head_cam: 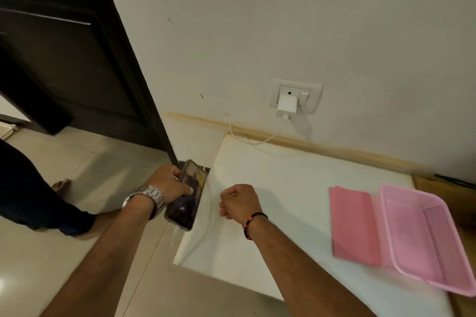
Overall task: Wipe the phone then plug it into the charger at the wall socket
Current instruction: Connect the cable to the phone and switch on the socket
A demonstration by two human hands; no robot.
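Observation:
My left hand, with a metal watch on its wrist, grips the phone by its edges. The phone's lit screen faces up, just past the left edge of the white table. My right hand hovers over the table beside the phone, curled into a fist. A small white piece shows at its thumb, seemingly the cable's end. A white charger sits in the wall socket. Its thin white cable drops to the table and trails along the left edge. A folded pink cloth lies to the right.
A pink plastic basket stands on the table's right end, partly over the cloth. A dark door fills the upper left. Another person's leg and bare foot are on the tiled floor at left.

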